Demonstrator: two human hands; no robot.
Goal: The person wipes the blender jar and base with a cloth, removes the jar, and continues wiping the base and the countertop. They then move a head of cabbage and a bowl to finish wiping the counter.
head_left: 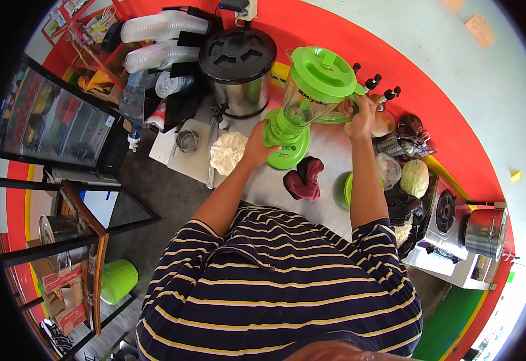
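A green blender stands on the metal counter (263, 192) in front of me. Its clear jug (308, 108), topped by a green lid (326, 73), sits over the green base (290, 155) and looks tilted a little to the right. My left hand (258, 146) is closed around the side of the base. Up at the jug's handle, my right hand (362, 115) has its fingers wrapped round it. A dark red cloth (304, 178) lies crumpled near the base. Beside my left wrist is a pale, ruffled, round item (228, 153) whose kind I cannot make out.
A steel container with a black lid (237, 54) stands behind, near stacked clear cups (165, 26). To the right are pump bottles (372, 82), a cabbage (415, 178), a stove (443, 210) and a pot (485, 233). A small metal cup (187, 141) is at left.
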